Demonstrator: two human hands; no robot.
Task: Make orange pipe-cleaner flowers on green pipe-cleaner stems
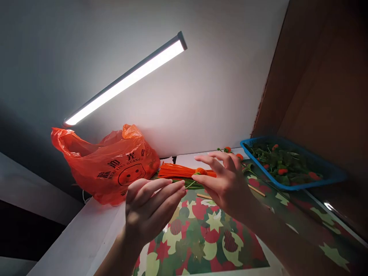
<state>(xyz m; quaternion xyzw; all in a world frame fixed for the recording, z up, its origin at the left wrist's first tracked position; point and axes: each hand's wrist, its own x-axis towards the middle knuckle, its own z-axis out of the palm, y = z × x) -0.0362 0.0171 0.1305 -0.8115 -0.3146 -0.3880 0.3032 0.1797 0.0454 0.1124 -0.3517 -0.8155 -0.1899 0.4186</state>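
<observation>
Handcraft workspace, strip light (126,79) by white wall (215,99), patterned table covering (198,237), orange craft stems (176,170)

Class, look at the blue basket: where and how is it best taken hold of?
Probably by the rim of the blue basket, along the edge nearest the right hand, coming from the picture's left. That raised edge is exposed and faces the hand, while a brown panel rises behind the basket. Keep it level: the open top shows leafy pieces inside.
</observation>
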